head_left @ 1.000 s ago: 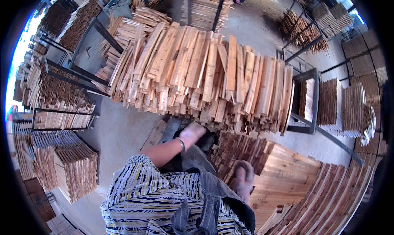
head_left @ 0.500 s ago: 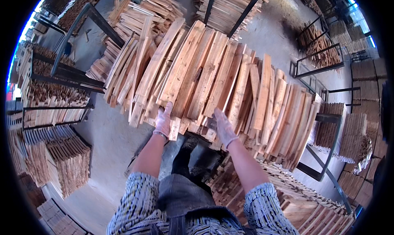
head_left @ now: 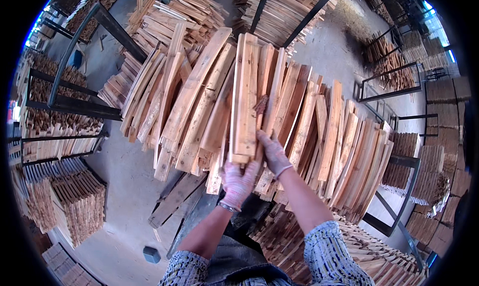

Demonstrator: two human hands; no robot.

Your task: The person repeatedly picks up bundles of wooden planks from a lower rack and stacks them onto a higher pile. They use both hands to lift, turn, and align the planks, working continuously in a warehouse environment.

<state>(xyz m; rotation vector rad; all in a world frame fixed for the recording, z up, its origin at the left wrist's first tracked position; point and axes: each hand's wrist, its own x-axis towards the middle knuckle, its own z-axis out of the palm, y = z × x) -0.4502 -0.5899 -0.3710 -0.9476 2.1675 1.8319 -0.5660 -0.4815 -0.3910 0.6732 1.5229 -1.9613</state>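
A wide pile of rough wooden boards (head_left: 187, 121) lies in front of me, their near ends toward my body. My left hand (head_left: 238, 183), in a thin pale glove, is closed around the near end of a few boards held together (head_left: 245, 106), which stand proud of the pile. Just right of it, my right hand (head_left: 275, 155), also gloved, has its fingers bent against the side of a neighbouring board (head_left: 272, 94). A dark bark patch (head_left: 260, 105) shows between these boards. The undersides of the held boards and some fingertips are hidden.
Dark metal rack frames stand at the left (head_left: 75, 104) and right (head_left: 399, 196) of the pile. Stacked slats (head_left: 80, 203) sit at the lower left. A dark plank (head_left: 177, 198) and a small blue block (head_left: 151, 254) lie on the floor. More stacked boards (head_left: 379, 256) are at the lower right.
My left hand has moved right and closed on the ends of a few boards, which now stand higher and straighter. My right hand stays close by, against the boards.
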